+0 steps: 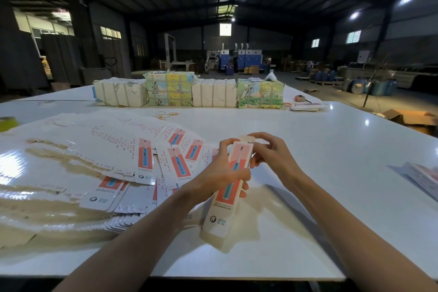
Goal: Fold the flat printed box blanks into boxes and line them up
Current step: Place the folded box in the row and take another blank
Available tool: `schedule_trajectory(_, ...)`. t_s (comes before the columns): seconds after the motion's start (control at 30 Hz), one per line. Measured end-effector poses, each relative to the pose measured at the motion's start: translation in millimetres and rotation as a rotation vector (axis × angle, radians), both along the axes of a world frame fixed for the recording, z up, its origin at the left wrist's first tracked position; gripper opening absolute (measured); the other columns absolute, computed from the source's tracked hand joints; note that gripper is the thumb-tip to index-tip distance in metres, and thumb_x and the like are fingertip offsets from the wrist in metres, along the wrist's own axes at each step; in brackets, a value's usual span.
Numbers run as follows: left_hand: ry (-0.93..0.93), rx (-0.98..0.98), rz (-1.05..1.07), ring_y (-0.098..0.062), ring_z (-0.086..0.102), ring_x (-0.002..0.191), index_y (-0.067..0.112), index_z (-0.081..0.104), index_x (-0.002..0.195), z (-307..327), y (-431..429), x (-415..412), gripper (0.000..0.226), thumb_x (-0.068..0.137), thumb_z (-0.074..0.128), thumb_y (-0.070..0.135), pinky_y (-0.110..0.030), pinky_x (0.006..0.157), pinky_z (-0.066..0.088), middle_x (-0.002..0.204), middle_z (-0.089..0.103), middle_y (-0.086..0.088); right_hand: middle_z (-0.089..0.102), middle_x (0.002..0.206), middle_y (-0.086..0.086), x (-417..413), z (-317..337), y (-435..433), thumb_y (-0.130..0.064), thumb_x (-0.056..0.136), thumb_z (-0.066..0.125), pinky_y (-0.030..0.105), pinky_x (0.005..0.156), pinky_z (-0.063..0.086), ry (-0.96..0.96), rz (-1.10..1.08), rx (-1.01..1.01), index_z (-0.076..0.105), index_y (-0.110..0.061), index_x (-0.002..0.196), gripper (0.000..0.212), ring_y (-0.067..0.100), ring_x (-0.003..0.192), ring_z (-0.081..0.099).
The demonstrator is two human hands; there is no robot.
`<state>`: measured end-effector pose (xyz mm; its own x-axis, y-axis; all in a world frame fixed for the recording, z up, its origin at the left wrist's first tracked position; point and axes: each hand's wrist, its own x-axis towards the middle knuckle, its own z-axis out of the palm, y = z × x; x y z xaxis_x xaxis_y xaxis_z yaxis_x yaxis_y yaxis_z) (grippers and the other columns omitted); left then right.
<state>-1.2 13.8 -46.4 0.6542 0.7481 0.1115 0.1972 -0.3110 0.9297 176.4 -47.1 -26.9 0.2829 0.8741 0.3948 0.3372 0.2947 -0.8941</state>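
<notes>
The left hand (220,173) is wrapped round the middle of a long, slim box (220,218), fingers curled across its printed front. The box is raised off the table and tilted, its lower end towards the person and its upper end away. The right hand (267,152) is at that upper end, thumb and fingertips pinching the small cream flap that stands open there. The box is smooth card, squared into a narrow tube, with a coral panel, a blue pen-like picture and a pale plain side.

Left of the left hand, the flat blanks (142,161) lie fanned in a loose, overlapping heap: glossy white card with rounded tabs and the same coral-and-blue print. Everything rests on a white, shiny table (331,149) that mirrors the ceiling lamps.

Well beyond both hands stands a row of strapped, block-shaped bundles (213,92), some plain white, some with green and yellow pictures. Thin yellow rubber bands (166,115) lie between the bundles and the blanks. Far right of the right hand, a blurred pale stack (422,173) could be more boxes; the view is too soft to tell.
</notes>
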Motion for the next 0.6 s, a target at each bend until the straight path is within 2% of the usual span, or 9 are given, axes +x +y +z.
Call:
schedule_trajectory(0.13,-0.011,-0.052,-0.016,-0.02,0.08,0.081,0.068,0.032,0.12,0.9,-0.3,0.2,0.077,0.075,0.083,0.032,-0.031,0.06,0.063,0.113,0.063,0.001,0.08,0.085,0.002,-0.9,-0.7,-2.5,-0.014,0.109,0.056,0.03,0.059,0.061,-0.147,-0.035,0.101,0.074,-0.015,0.116,0.019,0.029,0.062,0.072)
schedule_trajectory(0.27,0.001,-0.032,-0.016,-0.02,0.08,0.08,0.053,0.029,0.134,3.7,-2.2,-1.2,0.081,0.075,0.081,0.033,-0.03,0.06,0.062,0.114,0.063,0.0,0.079,0.094,0.003,-1.1,-0.8,0.6,-0.012,0.11,0.052,0.035,0.066,0.063,-0.201,-0.044,0.072,0.071,-0.014,0.116,0.02,0.031,0.077,0.075)
schedule_trajectory(0.33,0.012,-0.003,-0.02,-0.017,0.08,0.08,0.053,0.028,0.134,3.4,-2.8,-3.4,0.08,0.076,0.08,0.033,-0.028,0.06,0.062,0.115,0.062,0.002,0.076,0.103,0.008,-1.5,0.9,0.6,-0.016,0.111,0.052,0.035,0.072,0.063,-0.087,0.002,0.023,0.07,-0.012,0.114,0.019,0.029,0.088,0.076)
schedule_trajectory(0.43,0.058,0.056,-0.013,-0.016,0.079,0.084,0.055,0.025,0.136,2.0,-5.1,-6.1,0.083,0.076,0.08,0.038,-0.028,0.064,0.063,0.117,0.061,0.007,0.077,0.103,0.014,-4.7,5.6,-1.8,-0.031,0.112,0.05,0.033,0.077,0.062,0.142,0.09,-0.04,0.073,-0.005,0.107,0.035,0.03,0.095,0.076)
schedule_trajectory(0.53,0.14,0.148,0.017,-0.024,0.076,0.094,0.056,0.02,0.139,0.3,-7.0,-6.1,0.088,0.073,0.078,0.044,-0.035,0.078,0.066,0.119,0.06,0.008,0.079,0.096,0.011,-5.2,4.2,-1.4,-0.03,0.108,0.059,0.035,0.077,0.064,0.147,0.071,-0.056,0.073,-0.007,0.105,0.028,0.029,0.097,0.078)
schedule_trajectory(0.6,0.139,0.179,0.018,-0.026,0.075,0.095,0.057,0.02,0.135,0.5,-7.6,-6.5,0.086,0.073,0.077,0.045,-0.039,0.081,0.066,0.118,0.059,0.009,0.079,0.096,0.012,-4.1,3.9,-1.2,-0.028,0.104,0.066,0.035,0.077,0.064,0.181,0.075,-0.075,0.075,-0.009,0.104,0.021,0.03,0.096,0.078)
